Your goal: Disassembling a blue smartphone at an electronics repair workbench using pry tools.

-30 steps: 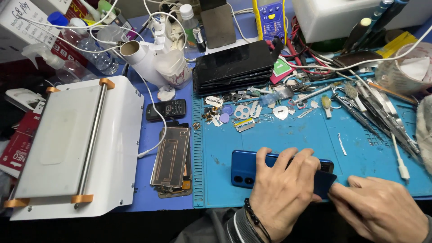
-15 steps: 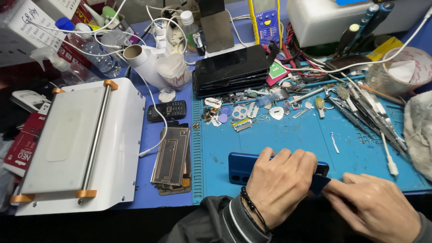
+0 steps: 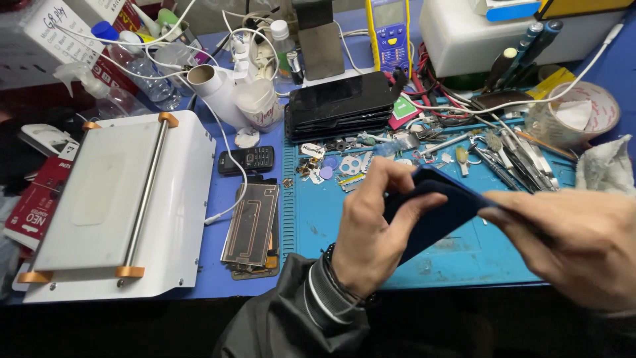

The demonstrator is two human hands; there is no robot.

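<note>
Both hands are gripping a dark blue phone [image 3: 434, 215], lifted and tilted above the near edge of the blue mat [image 3: 464, 262]. Left hand [image 3: 371, 229] is curling its fingers over the phone's left end, thumb [image 3: 414, 207] pressing on the face. Right hand [image 3: 573, 245] is pinching the phone's right end; its fingertips are hidden behind the phone. Bare mat is lying just under the hands, bounded by the table's front edge. Left of the mat, a stack of flat panels [image 3: 252, 225] is resting beside a white machine [image 3: 112, 205] with a metal bar. Farther back, small parts [image 3: 338, 166] and metal tools [image 3: 510, 156] are crowding the mat's far edge. Beyond them, stacked black phones [image 3: 338, 103], a small black keypad phone [image 3: 246, 160] and a tape roll [image 3: 576, 116] are sitting among cables.
</note>
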